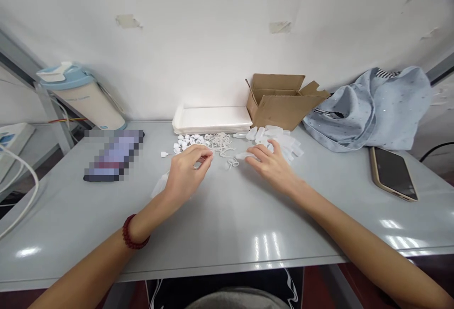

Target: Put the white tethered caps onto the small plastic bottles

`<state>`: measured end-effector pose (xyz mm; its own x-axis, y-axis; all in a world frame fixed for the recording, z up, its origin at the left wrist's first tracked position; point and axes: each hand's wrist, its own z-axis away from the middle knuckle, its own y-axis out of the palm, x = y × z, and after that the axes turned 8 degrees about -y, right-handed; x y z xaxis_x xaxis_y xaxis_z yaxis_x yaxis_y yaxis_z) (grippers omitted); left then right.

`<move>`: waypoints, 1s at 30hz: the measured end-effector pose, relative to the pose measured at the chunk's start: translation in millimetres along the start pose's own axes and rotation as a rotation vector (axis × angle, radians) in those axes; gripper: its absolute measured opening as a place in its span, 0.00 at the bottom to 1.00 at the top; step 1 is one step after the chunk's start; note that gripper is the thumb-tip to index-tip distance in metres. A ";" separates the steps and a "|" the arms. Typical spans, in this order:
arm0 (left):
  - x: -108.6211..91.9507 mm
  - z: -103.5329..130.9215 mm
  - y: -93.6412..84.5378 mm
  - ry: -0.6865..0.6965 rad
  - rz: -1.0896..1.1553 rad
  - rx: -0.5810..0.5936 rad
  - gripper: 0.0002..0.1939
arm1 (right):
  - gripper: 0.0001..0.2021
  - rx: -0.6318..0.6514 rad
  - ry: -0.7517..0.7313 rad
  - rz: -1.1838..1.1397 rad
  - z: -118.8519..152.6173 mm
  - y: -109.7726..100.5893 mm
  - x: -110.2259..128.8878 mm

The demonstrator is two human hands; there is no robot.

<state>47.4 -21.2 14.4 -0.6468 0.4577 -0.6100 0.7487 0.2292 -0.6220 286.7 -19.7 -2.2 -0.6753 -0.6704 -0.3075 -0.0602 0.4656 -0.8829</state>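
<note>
Forearms (354,233); left hand (187,169) pinched, contents unclear; right hand (271,164) half-open; loose caps (182,143), cords (220,142), tubes (276,132) before white stack (216,119): much apparently left.

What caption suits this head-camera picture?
Left hand pinched near white caps and cords; right hand by translucent pieces, cardboard box behind.
</note>
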 end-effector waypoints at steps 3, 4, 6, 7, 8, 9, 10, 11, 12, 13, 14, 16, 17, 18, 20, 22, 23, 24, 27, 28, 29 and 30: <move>-1.7 2.1 0.4 -0.014 -0.004 0.021 0.08 | 0.19 -0.063 0.102 -0.009 0.8 0.8 -4.5; -2.6 2.7 0.0 -0.029 -0.007 0.032 0.09 | 0.18 -0.106 0.158 -0.052 0.9 0.1 -5.1; -4.3 3.5 -0.8 -0.043 -0.014 0.039 0.09 | 0.15 -0.191 0.267 -0.235 0.6 -2.9 -2.8; -5.1 3.8 -1.2 -0.034 -0.013 0.029 0.09 | 0.11 -0.228 0.328 -0.370 0.0 -5.1 0.4; -5.9 4.1 -1.5 -0.019 -0.005 0.014 0.09 | 0.07 -0.252 0.390 -0.531 -0.7 -7.7 5.0; -6.9 4.3 -1.7 -0.007 0.010 -0.002 0.08 | 0.03 -0.267 0.458 -0.707 -1.7 -10.6 10.6; -8.0 4.7 -2.0 -0.006 0.033 -0.013 0.07 | 0.03 -0.264 0.521 -0.886 -2.8 -13.7 16.9; -9.5 5.1 -2.2 -0.027 0.064 -0.014 0.06 | 0.05 -0.246 0.567 -1.058 -4.0 -16.9 23.3; -11.4 5.5 -2.5 -0.067 0.103 -0.004 0.04 | 0.07 -0.226 0.598 -1.205 -5.1 -19.8 29.5; -13.6 6.1 -2.8 -0.124 0.145 0.017 0.03 | 0.08 -0.219 0.617 -1.318 -6.0 -22.3 35.0; -16.1 6.8 -3.2 -0.187 0.186 0.046 0.02 | 0.10 -0.223 0.628 -1.400 -6.7 -24.3 39.5; -21.2 8.6 -3.8 -0.290 0.266 0.106 0.02 | 0.11 -0.247 0.635 -1.486 -7.3 -26.4 44.9; -23.4 9.7 -3.9 -0.319 0.303 0.129 0.03 | 0.11 -0.257 0.637 -1.503 -7.3 -26.6 46.0; -25.1 11.0 -3.9 -0.330 0.336 0.146 0.04 | 0.12 -0.262 0.638 -1.507 -7.1 -26.3 46.2; -27.0 13.6 -3.2 -0.308 0.391 0.155 0.06 | 0.12 -0.255 0.648 -1.493 -6.4 -25.0 45.2; -27.2 16.1 -1.9 -0.257 0.422 0.149 0.07 | 0.12 -0.234 0.653 -1.470 -5.9 -23.6 43.7; -27.0 17.1 -1.0 -0.233 0.428 0.146 0.08 | 0.12 -0.221 0.651 -1.459 -5.8 -23.0 43.3; -26.8 18.0 -0.2 -0.212 0.428 0.142 0.08 | 0.12 -0.210 0.645 -1.448 -5.6 -22.7 43.1; -26.6 19.9 1.7 -0.163 0.413 0.141 0.09 | 0.12 -0.186 0.615 -1.393 -4.9 -22.4 43.5; -26.8 20.4 2.0 -0.146 0.400 0.143 0.09 | 0.11 -0.184 0.605 -1.363 -4.6 -22.5 43.7; -27.1 20.8 2.1 -0.127 0.384 0.146 0.10 | 0.11 -0.183 0.594 -1.330 -4.3 -22.6 43.9; -27.5 21.2 2.0 -0.106 0.366 0.148 0.11 | 0.11 -0.182 0.584 -1.297 -4.0 -22.7 43.9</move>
<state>63.6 -51.5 19.5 -0.3590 0.3933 -0.8464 0.9081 -0.0622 -0.4141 255.5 -57.4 5.8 -0.2686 -0.3630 0.8922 -0.9180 -0.1839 -0.3512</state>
